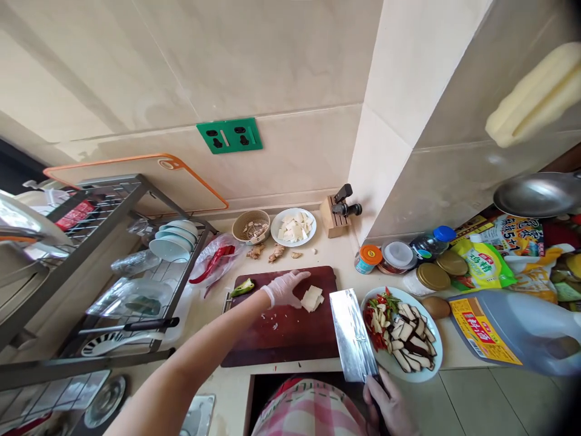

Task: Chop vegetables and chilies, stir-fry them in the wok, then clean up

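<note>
My left hand (285, 289), in a thin clear glove, is over the dark red-brown cutting board (290, 339). Its fingers are spread, just left of a small stack of pale cream slices (312, 298); whether the thumb touches them I cannot tell. At the board's right edge, my gloved right hand (385, 399) grips a cleaver (351, 333) by its handle, blade pointing away from me. A piece of green pepper (242, 287) lies at the board's upper left corner, and small white scraps dot the board.
Right of the cleaver, a white plate (438, 375) holds sliced mushrooms and chopped peppers. Behind the board are a plate of pale pieces (295, 225), a small basket (251, 227), ginger (276, 252) and a knife block (333, 218). A dish rack (149, 200) stands left; a large bottle (521, 324) lies right.
</note>
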Action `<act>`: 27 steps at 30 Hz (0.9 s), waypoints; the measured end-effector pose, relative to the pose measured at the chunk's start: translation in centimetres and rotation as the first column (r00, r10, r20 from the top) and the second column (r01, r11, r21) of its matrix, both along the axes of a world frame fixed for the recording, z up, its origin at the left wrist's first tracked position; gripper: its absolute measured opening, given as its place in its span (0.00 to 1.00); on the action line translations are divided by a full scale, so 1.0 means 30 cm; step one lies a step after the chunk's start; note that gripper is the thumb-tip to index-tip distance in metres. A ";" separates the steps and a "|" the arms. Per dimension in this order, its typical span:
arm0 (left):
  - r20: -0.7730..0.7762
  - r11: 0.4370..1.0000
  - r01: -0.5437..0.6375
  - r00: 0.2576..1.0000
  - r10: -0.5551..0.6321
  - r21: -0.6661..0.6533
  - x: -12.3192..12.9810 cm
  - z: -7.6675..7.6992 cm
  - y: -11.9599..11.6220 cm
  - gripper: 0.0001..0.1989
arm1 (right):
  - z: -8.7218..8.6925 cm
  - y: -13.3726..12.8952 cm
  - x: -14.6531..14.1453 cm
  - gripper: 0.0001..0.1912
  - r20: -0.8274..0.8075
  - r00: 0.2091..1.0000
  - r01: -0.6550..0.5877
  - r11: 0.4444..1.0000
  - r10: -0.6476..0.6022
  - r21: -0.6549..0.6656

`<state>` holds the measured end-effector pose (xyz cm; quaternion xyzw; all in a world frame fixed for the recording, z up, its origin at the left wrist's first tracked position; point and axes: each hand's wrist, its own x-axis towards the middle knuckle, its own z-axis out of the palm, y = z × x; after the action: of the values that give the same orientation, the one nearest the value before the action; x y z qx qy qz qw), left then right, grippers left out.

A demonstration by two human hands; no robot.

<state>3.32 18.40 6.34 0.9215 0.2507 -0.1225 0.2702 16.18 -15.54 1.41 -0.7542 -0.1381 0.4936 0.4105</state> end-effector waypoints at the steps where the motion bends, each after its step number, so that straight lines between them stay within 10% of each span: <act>1: -0.050 1.000 0.029 0.998 -0.028 0.010 0.012 -0.010 -0.022 0.53 | -0.010 0.009 -0.006 0.16 -0.077 0.997 0.026 1.000 -0.027 -0.009; 7: -0.145 0.999 0.038 0.989 -0.034 0.028 0.067 -0.077 -0.128 0.51 | -0.036 0.111 -0.070 0.17 -0.202 0.976 0.101 0.993 -0.088 0.056; 17: 0.189 0.900 -0.354 0.894 0.405 -0.254 0.023 -0.078 -0.120 0.41 | 0.014 0.308 -0.131 0.19 -0.241 0.967 -0.066 0.994 0.086 0.088; 27: 0.278 0.814 -0.567 0.768 0.578 -0.125 0.133 0.060 0.340 0.34 | 0.203 0.837 0.069 0.15 -0.208 0.942 -0.214 0.948 0.264 0.235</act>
<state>7.33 28.61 8.12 0.8041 0.4726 0.1042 0.3453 18.25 9.56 7.50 -0.6200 -0.2301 0.6093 0.4375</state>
